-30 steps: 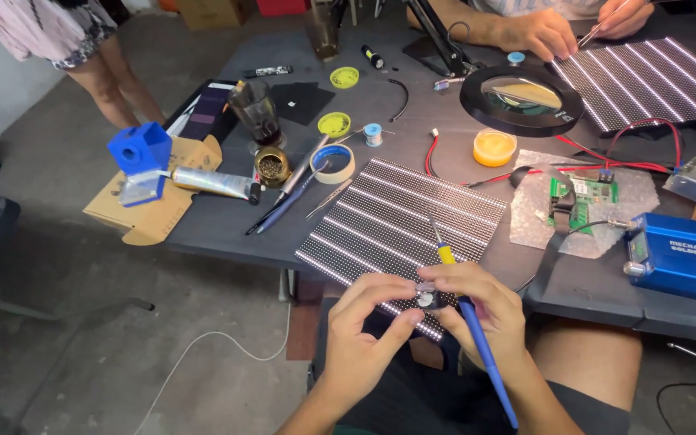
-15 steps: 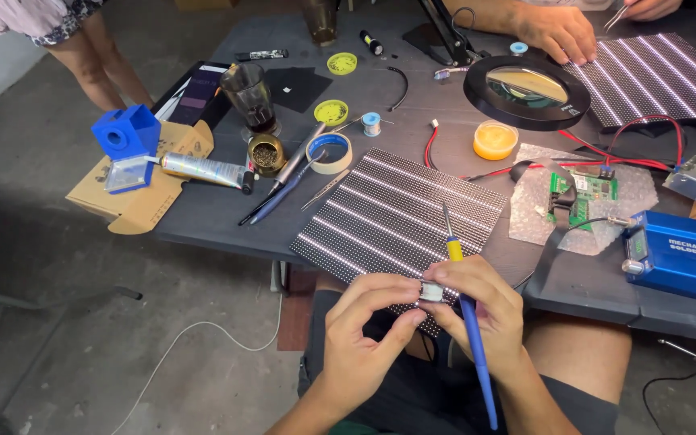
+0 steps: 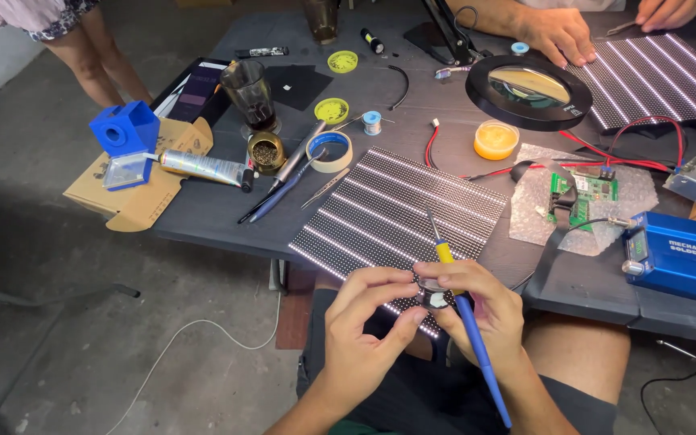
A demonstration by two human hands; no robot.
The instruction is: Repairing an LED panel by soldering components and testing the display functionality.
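The soldering iron [image 3: 465, 322] has a blue handle with a yellow collar, and the panel [image 3: 400, 217] at twelve o'clock from it is black with white dotted stripes running diagonally. At three o'clock from the panel lie a green circuit board [image 3: 586, 193] on clear bubble wrap, red wires [image 3: 630, 161] and a blue box [image 3: 682, 254]; at twelve to one o'clock stand an orange tub [image 3: 495, 139] and a black-rimmed magnifier [image 3: 529, 90]. At nine to ten o'clock are a blue-cored cream tape roll [image 3: 329, 151], two yellow-green lids [image 3: 332, 110], a brass pot [image 3: 267, 151], a silver tube [image 3: 201, 167] and a blue block [image 3: 126, 133] on brown cardboard [image 3: 134, 197], all on a dark grey table [image 3: 211, 213].
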